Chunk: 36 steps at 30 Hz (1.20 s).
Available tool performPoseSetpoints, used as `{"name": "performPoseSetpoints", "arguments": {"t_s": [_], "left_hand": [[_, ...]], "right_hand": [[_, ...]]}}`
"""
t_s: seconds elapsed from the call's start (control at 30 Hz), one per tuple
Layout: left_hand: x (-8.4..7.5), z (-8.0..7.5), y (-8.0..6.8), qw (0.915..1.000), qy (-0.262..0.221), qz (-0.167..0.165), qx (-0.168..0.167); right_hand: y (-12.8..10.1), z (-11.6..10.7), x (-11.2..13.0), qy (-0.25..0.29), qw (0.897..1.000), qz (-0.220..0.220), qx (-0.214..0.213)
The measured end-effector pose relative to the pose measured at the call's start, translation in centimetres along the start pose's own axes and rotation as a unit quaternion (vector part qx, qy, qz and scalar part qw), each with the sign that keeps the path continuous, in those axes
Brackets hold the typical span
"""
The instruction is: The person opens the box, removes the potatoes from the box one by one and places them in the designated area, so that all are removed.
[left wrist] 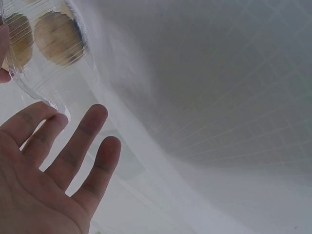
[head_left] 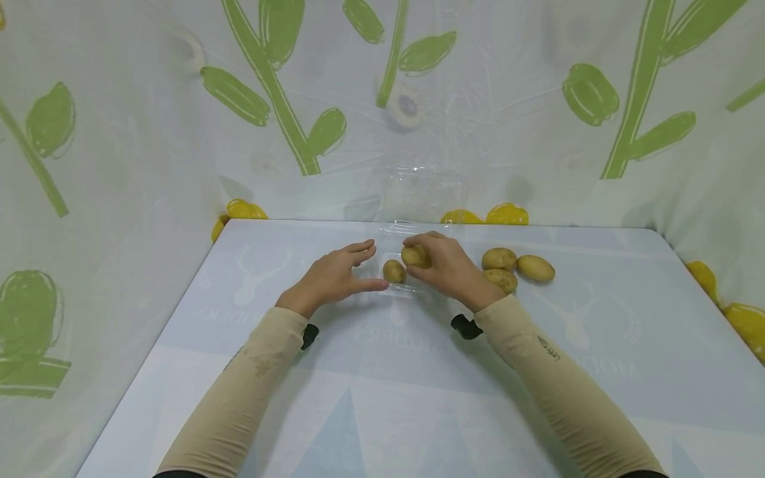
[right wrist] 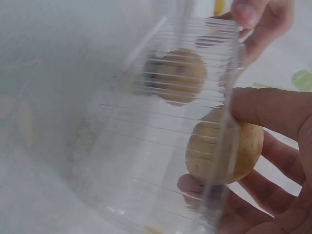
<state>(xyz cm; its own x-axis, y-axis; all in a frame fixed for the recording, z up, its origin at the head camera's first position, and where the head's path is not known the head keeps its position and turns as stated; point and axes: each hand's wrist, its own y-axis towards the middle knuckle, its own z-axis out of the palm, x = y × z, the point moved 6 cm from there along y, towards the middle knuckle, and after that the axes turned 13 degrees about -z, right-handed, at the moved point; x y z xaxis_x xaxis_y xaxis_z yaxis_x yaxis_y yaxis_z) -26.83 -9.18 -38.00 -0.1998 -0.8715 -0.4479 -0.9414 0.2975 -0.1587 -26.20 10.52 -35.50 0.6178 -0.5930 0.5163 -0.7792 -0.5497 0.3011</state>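
A clear plastic clamshell box (head_left: 402, 289) sits toward the back of the table with its lid (head_left: 423, 196) raised behind it. One potato (head_left: 394, 271) lies inside, at the left. My right hand (head_left: 449, 267) pinches a second potato (right wrist: 248, 146) between thumb and fingers, at the box's rim. The left hand (head_left: 331, 277) is beside the box's left end, fingers spread and fairly straight. In the left wrist view its fingertips (left wrist: 61, 118) touch the plastic edge, while the outer two fingers stand free. Ribbed plastic partly veils both potatoes in the right wrist view.
Three loose potatoes (head_left: 499, 259) lie together to the right of my right hand. The pale printed table (head_left: 382, 392) ends at a back edge just behind the box. A leaf-patterned curtain (head_left: 508, 133) hangs behind and at the sides.
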Motion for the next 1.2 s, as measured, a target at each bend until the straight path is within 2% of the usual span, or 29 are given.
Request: {"name": "performPoseSetpoints", "arguments": {"t_s": [0.27, 0.6, 0.87, 1.2], "left_hand": [[-0.1, -0.1, 0.1, 1.0000, 0.001, 0.000, -0.001], [-0.1, 0.0, 0.0, 1.0000, -0.002, 0.000, 0.000], [-0.1, 0.0, 0.0, 1.0000, -0.002, -0.002, 0.000], [0.1, 0.0, -0.1, 1.0000, 0.003, 0.003, -0.004]], "right_hand": [[-0.8, -1.7, 1.5, 0.004, 0.998, -0.042, -0.049], [-2.3, -3.1, 2.9, -0.004, 0.996, -0.056, -0.066], [-4.1, -4.2, 2.1, -0.009, 0.993, -0.074, -0.087], [-6.7, -6.0, 0.0, -0.034, 0.992, -0.054, -0.105]]}}
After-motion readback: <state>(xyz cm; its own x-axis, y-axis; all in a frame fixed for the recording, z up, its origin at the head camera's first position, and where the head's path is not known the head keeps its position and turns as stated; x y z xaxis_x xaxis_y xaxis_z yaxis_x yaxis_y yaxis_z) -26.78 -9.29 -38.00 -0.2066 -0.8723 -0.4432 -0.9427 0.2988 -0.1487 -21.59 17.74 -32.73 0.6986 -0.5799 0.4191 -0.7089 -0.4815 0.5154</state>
